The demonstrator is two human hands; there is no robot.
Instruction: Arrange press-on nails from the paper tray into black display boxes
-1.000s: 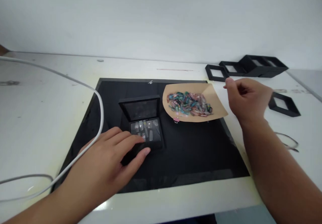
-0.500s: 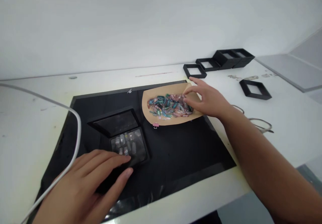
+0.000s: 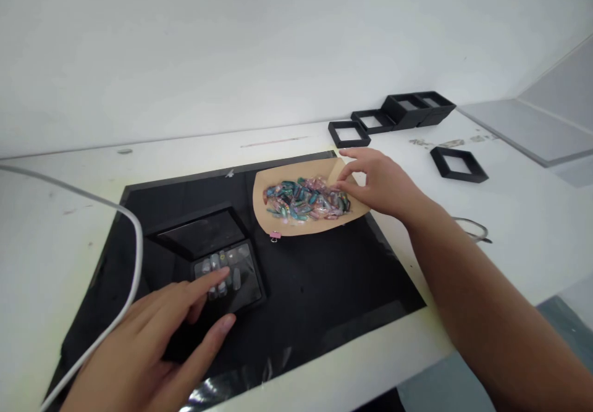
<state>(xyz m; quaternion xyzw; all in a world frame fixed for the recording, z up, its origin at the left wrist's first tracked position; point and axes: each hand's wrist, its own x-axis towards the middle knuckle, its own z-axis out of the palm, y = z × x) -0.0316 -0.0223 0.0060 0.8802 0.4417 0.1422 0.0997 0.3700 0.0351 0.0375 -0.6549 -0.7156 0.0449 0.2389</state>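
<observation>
Over an open black hinged case [image 3: 254, 282], the index finger of my left hand [image 3: 152, 332] points at several clear press-on nails [image 3: 236, 279] inside. The thumb is held apart, and this hand grips nothing. My right hand [image 3: 375, 180] is at the right end of a pile of press-on nails [image 3: 301, 199] in teal, pink and brown. Its thumb and a bent finger pinch together there, with another finger stretched out. Whatever is between the fingertips is too small to make out. The pile lies on a tan sheet [image 3: 262, 214] with a pink clip [image 3: 275, 236] at its edge.
A black mat [image 3: 324, 282] covers much of the white table [image 3: 523, 239]. A white cable [image 3: 138, 245] crosses on the left near my left forearm. Black square frames [image 3: 349, 134] stand at the back right, and another black frame [image 3: 458, 165] lies nearer. Glasses [image 3: 477, 230] lie partly behind my right arm.
My left index finger has stretched further over the case, onto the clear nails. My right hand keeps its pinch at the pile. The whole view has shifted slightly.
</observation>
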